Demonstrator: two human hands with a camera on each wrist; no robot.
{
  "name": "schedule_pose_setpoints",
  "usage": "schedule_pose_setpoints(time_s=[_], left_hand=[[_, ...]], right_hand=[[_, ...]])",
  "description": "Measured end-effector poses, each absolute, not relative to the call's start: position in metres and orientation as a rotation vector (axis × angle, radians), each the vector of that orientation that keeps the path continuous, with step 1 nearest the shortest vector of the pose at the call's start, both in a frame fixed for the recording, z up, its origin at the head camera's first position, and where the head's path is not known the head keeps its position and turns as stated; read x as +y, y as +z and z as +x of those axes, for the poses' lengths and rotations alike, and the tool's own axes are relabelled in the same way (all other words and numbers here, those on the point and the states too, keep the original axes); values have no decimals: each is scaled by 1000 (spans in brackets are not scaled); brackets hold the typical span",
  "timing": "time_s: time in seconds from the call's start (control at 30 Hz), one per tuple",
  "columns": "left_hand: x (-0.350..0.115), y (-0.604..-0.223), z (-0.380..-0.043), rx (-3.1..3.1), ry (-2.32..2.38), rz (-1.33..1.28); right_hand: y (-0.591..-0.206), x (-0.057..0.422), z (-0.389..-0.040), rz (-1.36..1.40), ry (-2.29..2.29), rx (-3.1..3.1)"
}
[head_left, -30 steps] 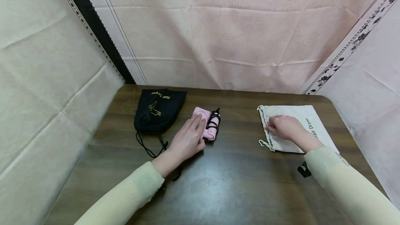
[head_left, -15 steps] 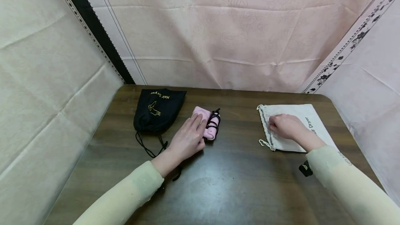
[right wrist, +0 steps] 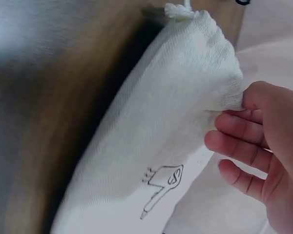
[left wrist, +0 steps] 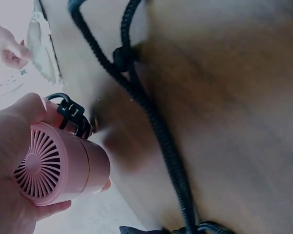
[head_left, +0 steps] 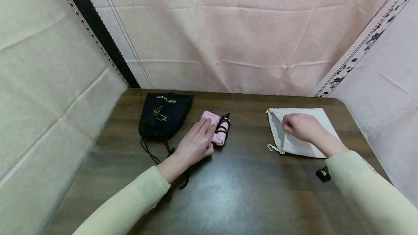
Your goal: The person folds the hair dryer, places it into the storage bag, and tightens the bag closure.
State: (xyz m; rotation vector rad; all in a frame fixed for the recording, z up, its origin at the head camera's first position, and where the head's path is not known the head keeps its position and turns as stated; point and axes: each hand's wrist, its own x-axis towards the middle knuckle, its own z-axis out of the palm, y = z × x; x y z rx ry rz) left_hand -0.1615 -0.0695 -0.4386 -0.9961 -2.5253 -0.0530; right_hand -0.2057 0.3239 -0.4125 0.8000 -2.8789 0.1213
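My left hand [head_left: 196,142] grips a small pink hair dryer [head_left: 220,139] on the table, left of the middle. The left wrist view shows its slotted round end [left wrist: 34,163], with thumb and fingers around the body. A black cord is wound round the dryer's folded handle. At the right, my right hand [head_left: 302,128] pinches the mouth edge of a white drawstring bag [head_left: 294,147] and holds that upper layer raised, so the mouth gapes toward the left. A line drawing of a hair dryer [right wrist: 163,183] shows on the bag's face in the right wrist view.
Left of the pink dryer lies a black drawstring pouch [head_left: 164,119] with gold "Hair Dryer" lettering, its black cords [head_left: 151,153] trailing toward the left forearm. The wooden tabletop [head_left: 248,191] ends at hanging pale cloths [head_left: 248,46] behind and at both sides.
My right hand has risen and shifted slightly right, lifting the white bag's upper layer and widening its mouth. The bag's lettering has gone from the head view. The left hand stays on the hair dryer.
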Motion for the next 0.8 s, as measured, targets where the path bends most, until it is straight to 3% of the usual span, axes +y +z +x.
schedule_pose_setpoints(time_s=[0.8], left_hand=[[-60,-392,-141,-2261,-219,-1213]], right_hand=[[-359,293,-218,977,130,-2348]])
